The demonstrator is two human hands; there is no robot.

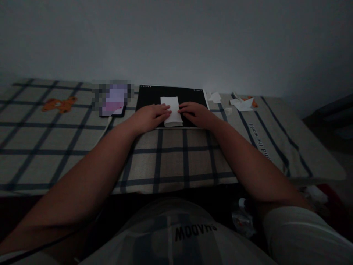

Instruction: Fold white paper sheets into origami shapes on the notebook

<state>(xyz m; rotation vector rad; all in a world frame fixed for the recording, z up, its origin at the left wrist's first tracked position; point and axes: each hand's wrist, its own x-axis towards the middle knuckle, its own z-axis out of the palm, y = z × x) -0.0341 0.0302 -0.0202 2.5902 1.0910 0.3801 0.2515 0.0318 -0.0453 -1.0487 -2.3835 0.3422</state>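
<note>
A white strip of folded paper (173, 110) lies upright in view on a black flat pad (150, 96), with its near end slightly curled. My left hand (153, 117) rests on the pad with its fingers stretched out, the fingertips on the paper's left edge. From the other side, my right hand (197, 113) lies flat with spread fingers, its tips at the paper's right edge. Neither hand grips the paper; both press or rest along its sides.
A phone (114, 101), partly blurred out, lies left of the pad with a white cable (104, 131). Paper scraps (215, 97) and a folded paper piece (244, 104) lie to the right. A checked cloth (171, 162) covers the table, against a plain wall. A plastic bottle (243, 217) stands below.
</note>
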